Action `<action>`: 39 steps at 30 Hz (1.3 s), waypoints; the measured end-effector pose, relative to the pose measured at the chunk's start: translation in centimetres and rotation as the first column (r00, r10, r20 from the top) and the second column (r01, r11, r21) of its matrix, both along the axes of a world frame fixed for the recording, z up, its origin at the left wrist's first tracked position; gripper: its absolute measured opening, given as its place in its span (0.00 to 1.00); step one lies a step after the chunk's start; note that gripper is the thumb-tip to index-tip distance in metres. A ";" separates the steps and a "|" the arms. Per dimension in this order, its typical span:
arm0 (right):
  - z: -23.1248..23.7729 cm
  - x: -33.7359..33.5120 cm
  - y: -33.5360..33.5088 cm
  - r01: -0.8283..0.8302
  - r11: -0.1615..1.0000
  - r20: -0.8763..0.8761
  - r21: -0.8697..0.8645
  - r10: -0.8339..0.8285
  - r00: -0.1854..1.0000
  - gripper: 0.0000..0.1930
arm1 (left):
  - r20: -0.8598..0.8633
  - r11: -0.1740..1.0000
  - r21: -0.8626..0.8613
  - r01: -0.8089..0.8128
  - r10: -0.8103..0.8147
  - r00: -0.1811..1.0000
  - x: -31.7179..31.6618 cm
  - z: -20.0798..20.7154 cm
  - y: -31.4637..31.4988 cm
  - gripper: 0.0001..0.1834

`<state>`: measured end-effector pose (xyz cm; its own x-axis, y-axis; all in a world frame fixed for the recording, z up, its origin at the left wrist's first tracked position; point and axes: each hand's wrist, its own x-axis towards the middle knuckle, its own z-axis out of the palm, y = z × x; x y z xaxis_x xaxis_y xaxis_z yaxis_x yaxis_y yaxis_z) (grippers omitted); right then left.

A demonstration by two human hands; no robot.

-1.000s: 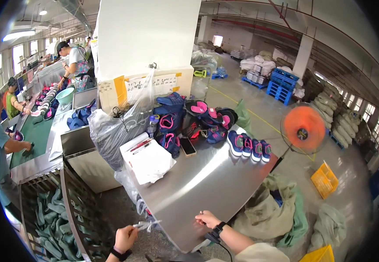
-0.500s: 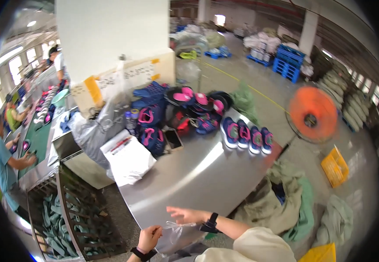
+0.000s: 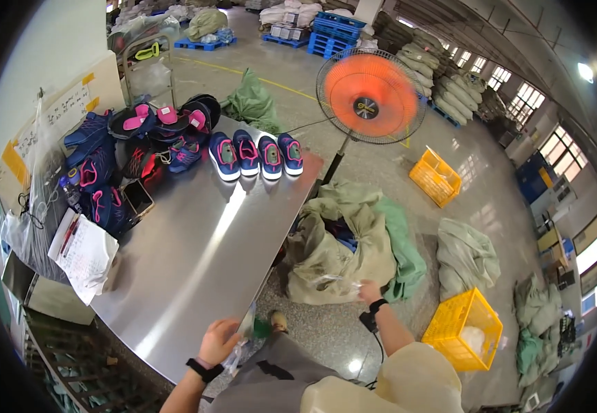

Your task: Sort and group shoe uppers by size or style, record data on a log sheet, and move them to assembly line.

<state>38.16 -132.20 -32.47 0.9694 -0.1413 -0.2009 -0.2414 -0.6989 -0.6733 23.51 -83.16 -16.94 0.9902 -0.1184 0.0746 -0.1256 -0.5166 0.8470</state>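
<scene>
My left hand is over the near corner of the metal table, its fingers curled round some crumpled clear plastic. My right hand reaches out over the front of an open beige woven sack. Its fingers are drawn together and slightly blurred, and a thin whitish clear strip shows at their tips; what exactly they hold is hard to make out. Dark blue items lie inside the sack's mouth. Across the table stands a row of navy-and-pink sneakers, well away from both hands.
More shoes are heaped at the table's far left, near a phone and a paper sheet with pens. An orange fan stands beyond the table. Yellow crates and a pale sack are on the floor to the right.
The view has swung right. My hands have moved apart: the right one went from the table edge out to the sack, its spread fingers now drawn together. The left stays by the table's edge.
</scene>
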 end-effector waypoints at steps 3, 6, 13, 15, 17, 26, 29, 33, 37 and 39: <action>2.6 5.4 -2.4 0.497 0.845 0.056 0.198 -0.516 0.855 0.14 | -0.092 0.992 0.061 -0.110 0.116 0.989 -0.4 -1.0 2.9 0.14; 4.8 12.7 -3.1 0.415 0.894 0.220 0.171 -0.445 0.868 0.12 | -0.138 0.954 0.213 -0.212 0.244 0.960 -1.2 -3.1 5.6 0.16; 4.6 26.2 -2.4 0.084 0.964 0.457 -0.252 0.042 0.888 0.09 | -0.259 0.835 0.479 -0.269 0.427 0.866 1.2 -3.7 2.4 0.20; 3.3 28.3 -2.0 -0.026 0.975 0.468 -0.220 0.129 0.874 0.10 | -0.353 0.817 0.529 -0.229 0.457 0.816 3.9 -2.2 0.9 0.21; 2.8 29.6 0.2 -0.125 0.917 0.480 -0.379 0.311 0.820 0.14 | -0.345 0.788 0.538 -0.300 0.530 0.774 3.7 -2.4 0.9 0.21; -4.2 33.5 -10.5 -0.757 0.459 -0.547 -0.464 0.524 0.653 0.31 | -0.128 0.621 0.668 -0.410 0.638 0.759 -0.9 -2.2 11.3 0.21; 2.7 35.3 -3.2 -0.522 0.085 -0.467 -0.849 0.342 0.816 0.20 | -0.011 0.441 0.728 -0.525 0.773 0.635 -5.8 4.6 16.0 0.19; 19.7 41.1 0.3 -0.532 0.351 -0.264 -0.771 0.584 0.768 0.20 | 0.041 0.413 0.659 -0.629 0.815 0.578 -8.0 10.1 23.0 0.16; 42.5 40.9 8.7 -0.566 0.618 0.104 -0.545 0.720 0.686 0.21 | 0.004 0.520 0.629 -0.578 0.741 0.672 -7.2 11.3 28.6 0.18; 54.9 38.7 13.6 -0.598 0.695 0.293 -0.399 0.714 0.636 0.21 | -0.007 0.578 0.646 -0.498 0.657 0.753 -5.8 10.5 31.6 0.21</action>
<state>76.88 -118.64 22.40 0.7987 0.5785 0.1655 0.5933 -0.7111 -0.3773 17.71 -51.59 -6.40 0.8371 0.5465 -0.0270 0.5261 -0.7904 0.3137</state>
